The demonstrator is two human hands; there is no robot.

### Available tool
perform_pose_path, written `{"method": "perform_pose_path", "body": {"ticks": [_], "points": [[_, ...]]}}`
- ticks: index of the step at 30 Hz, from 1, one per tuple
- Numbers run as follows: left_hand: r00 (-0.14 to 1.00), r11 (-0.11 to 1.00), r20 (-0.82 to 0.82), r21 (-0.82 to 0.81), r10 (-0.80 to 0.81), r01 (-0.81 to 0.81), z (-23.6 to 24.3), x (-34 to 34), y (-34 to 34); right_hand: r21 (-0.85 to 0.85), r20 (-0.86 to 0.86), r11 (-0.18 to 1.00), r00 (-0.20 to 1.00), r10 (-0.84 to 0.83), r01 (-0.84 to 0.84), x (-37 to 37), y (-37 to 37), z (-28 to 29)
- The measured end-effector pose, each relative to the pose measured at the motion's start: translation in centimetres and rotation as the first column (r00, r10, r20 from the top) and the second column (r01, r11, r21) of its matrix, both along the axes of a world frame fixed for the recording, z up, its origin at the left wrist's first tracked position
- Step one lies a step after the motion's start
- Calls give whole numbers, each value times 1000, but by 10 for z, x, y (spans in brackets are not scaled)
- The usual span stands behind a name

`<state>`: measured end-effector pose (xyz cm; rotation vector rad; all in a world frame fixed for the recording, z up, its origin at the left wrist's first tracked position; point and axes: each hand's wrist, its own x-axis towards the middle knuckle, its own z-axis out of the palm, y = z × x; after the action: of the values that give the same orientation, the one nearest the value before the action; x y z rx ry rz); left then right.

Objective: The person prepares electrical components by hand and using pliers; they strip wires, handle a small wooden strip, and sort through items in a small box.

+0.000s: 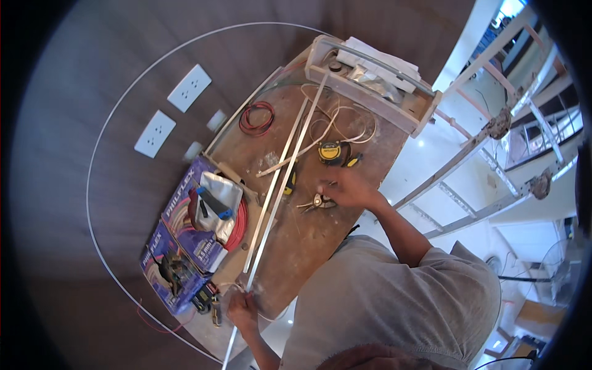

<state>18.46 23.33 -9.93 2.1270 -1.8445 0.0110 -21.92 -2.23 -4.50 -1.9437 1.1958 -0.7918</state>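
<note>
My left hand grips the near end of a long white plastic strip that runs diagonally up a worn wooden platform. A second white strip lies beside it. My right hand hovers with curled fingers just above a pair of pliers lying on the boards. Whether its fingers hold anything is hidden. A yellow and black tape measure sits just beyond that hand.
A red wire coil and loose white cable lie farther up the platform. Blue wire boxes and a silver bag sit at its left edge. White socket plates are on the dark wall. Scaffold frames stand right.
</note>
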Motion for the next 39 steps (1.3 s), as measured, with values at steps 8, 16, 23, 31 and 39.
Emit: {"method": "perform_pose_path", "body": {"ticks": [8,16,23,31,39], "points": [[997,996,71,-82,42,-37,-4,18,76,561,603,824,645,-470,76,13,-41,-15],[983,990,138,-86,122,-110,-2,2,118,597,540,801,712,-448,52,16,-32,-11],[932,938,140,-141,336,-317,-27,15,176,463,780,815,596,-190,-347,20,1,18],[851,859,162,-221,499,-462,-41,15,223,257,859,837,511,32,-483,15,78,56],[869,855,74,-234,489,-462,-72,6,308,94,831,819,497,248,-567,23,206,84]]}}
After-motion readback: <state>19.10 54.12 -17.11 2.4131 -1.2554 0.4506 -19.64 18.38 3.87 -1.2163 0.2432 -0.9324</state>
